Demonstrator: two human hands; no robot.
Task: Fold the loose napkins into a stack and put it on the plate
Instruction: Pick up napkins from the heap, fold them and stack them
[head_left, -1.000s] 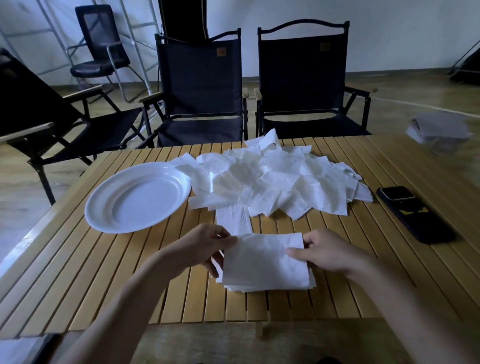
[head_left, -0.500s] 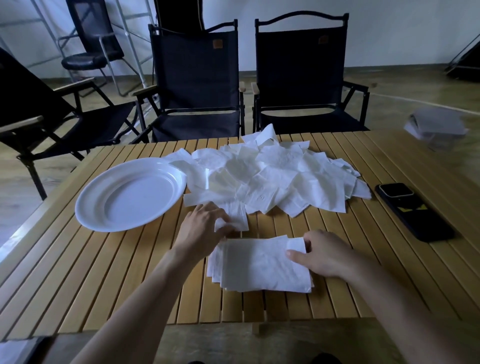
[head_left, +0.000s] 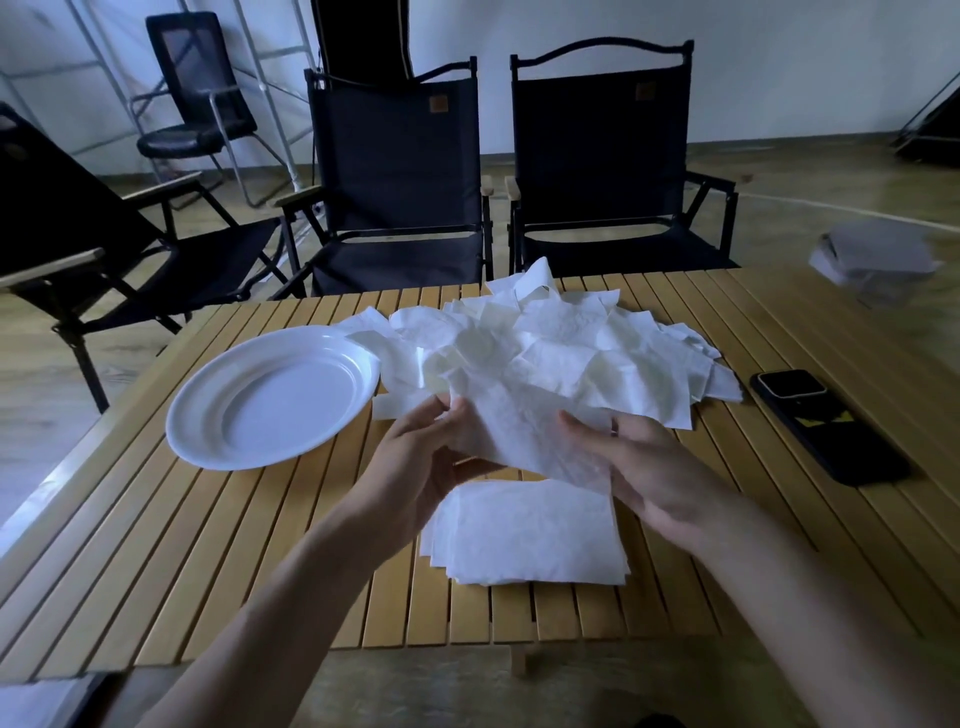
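A loose white napkin (head_left: 524, 431) hangs in the air between my hands, above the table. My left hand (head_left: 421, 462) pinches its left edge near the top corner. My right hand (head_left: 634, 462) holds its right side with fingers spread under the paper. Directly below lies a stack of folded napkins (head_left: 524, 535) on the wooden slat table (head_left: 234, 545). A heap of loose white napkins (head_left: 561, 348) covers the table's far middle. The white plate (head_left: 270, 395) sits to the left with nothing on it; some loose napkins reach its right rim.
A black phone (head_left: 826, 421) lies at the table's right side. Two black folding chairs (head_left: 602, 171) stand behind the table, another (head_left: 78, 249) at the left. A grey pile of paper (head_left: 878, 254) sits on the far right corner.
My left hand drew a napkin out of the loose heap, and my right hand left the folded stack to take the napkin's other side. The napkin is now raised above the stack.
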